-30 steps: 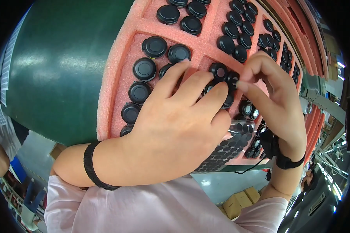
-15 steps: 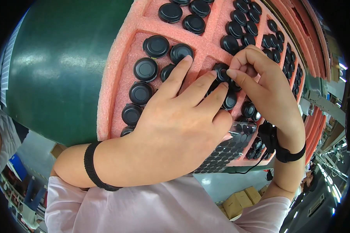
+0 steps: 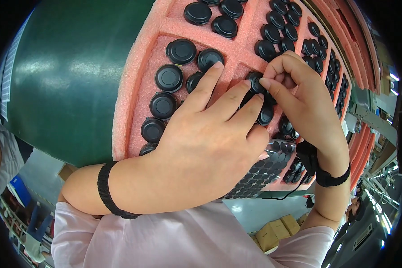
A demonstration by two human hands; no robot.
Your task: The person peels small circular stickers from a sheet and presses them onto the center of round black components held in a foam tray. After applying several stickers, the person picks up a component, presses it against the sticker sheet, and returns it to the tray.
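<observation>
Fingertips of the right hand (image 3: 306,105) pinch a black cap (image 3: 256,82); the open left hand (image 3: 210,143) lies just beside it.

The tray (image 3: 134,80) was pink foam, rough and matt. The round caps (image 3: 169,77) looked like black plastic, smooth, faintly shiny. At nine o'clock the green table (image 3: 67,76) gleamed.

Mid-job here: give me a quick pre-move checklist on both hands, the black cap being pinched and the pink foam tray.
1. Right hand pinching the black cap with fingertips: ok.
2. Left hand flat over the pink foam tray, fingers spread: ok.
3. Cap fully clear of its pocket: cannot tell, fingers hide it.
4. Neighbouring caps sitting flat in their compartment: ok.
5. Sheet of small dark discs below the left hand visible: partly hidden, cannot tell.
</observation>
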